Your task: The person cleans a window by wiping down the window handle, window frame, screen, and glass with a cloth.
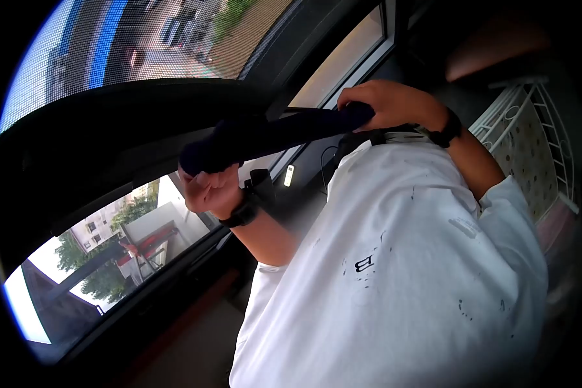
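Navy, long, soft-looking cloth (284, 134) stretched between your left hand (208, 193) and right hand (398, 105), each clamped on one end; gentle, even tension seemed best.

white shirt (394, 258) cut off below, outdoor scene (174, 39) blurred

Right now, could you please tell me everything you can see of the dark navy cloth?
The dark navy cloth looks soft, plain and matte, bulky at one end and narrower through the middle. It is held up before the white T-shirt, bulky end in the left hand, other end in the right hand.
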Demonstrator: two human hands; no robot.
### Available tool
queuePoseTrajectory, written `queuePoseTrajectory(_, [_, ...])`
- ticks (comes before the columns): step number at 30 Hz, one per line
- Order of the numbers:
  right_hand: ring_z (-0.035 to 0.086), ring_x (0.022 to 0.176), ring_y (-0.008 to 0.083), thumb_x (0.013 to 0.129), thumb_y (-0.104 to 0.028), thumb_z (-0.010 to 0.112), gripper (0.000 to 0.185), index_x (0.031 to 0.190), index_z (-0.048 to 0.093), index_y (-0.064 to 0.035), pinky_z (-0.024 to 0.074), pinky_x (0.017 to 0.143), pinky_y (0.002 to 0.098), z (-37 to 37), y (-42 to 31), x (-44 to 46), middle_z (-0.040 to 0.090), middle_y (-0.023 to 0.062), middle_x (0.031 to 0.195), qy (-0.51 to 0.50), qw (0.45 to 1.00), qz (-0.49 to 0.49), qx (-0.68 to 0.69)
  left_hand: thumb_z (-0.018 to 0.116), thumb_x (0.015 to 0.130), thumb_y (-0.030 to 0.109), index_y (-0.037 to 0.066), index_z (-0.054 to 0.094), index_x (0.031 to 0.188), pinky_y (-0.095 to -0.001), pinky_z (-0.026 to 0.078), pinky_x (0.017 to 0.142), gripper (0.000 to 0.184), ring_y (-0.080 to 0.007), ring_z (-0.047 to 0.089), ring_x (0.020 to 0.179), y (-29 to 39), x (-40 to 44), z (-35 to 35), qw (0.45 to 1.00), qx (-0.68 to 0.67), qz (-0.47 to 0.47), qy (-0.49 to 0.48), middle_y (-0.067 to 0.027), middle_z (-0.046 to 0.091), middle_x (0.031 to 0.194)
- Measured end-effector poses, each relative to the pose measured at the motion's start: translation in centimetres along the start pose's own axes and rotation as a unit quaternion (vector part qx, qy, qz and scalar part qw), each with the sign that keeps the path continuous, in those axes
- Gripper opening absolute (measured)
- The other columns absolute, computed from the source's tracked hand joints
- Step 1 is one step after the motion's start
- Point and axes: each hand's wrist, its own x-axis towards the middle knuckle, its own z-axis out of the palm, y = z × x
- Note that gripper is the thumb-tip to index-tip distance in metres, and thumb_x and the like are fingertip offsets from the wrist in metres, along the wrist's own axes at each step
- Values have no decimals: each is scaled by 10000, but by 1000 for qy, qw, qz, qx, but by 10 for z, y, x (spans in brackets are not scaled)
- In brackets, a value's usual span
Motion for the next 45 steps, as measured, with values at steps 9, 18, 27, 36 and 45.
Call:
queuePoseTrajectory(9, [392, 1270, 317, 716, -378, 747, 770, 1350, 411, -97, 341, 1039, 378, 19, -17, 15, 441, 161, 1339, 59, 994, -94, 19, 627, 631, 73, -73, 621, 736, -268, 386, 497, 180, -199, 541, 538, 2, 13, 38, 949, 309, -11, -62, -149, 607, 681])
queuePoseTrajectory(18, [608, 728, 159, 783, -91, 677, 247, 1008, 582, -52, 486, 699, 296, 32, -65, 52, 605, 44, 912, 99, 967, -141, 187, 575, 736, 159, -65, 598, 760, -286, 366, 496, 226, -178, 482, 502, 6, 0, 43, 959, 271, -82, 27, -95, 548, 601])
queuePoseTrajectory(27, [581, 896, 252, 641, -4, 697, 324, 908, 548, -111, 497, 703, 354, 35, -70, 53, 572, 46, 962, 385, 875, -291, -40, 425, 909, 264, 162, 344, 613, -227, 259, 473, 323, -70, 278, 406, -36, 0, 54, 991, -68, -13, 110, 40, 324, 497])
queuePoseTrajectory(36, [608, 921, 278, 673, 67, 654, 764, 1359, 414, -170, 526, 760, 366, 42, -67, 45, 574, 82, 1067, 281, 906, -317, 22, 374, 946, 332, 190, 377, 564, -184, 296, 475, 408, -58, 372, 437, -34, 21, 48, 954, -254, 70, 142, 72, 419, 511])
queuePoseTrajectory(45, [620, 891, 265, 688, 103, 630, 831, 1406, 354, -212, 538, 740, 334, 33, -66, 31, 549, 91, 1105, 195, 937, -290, 28, 372, 953, 352, 209, 354, 525, -191, 290, 475, 452, -61, 387, 450, -51, 17, 30, 855, -507, 107, 11, 49, 424, 503])
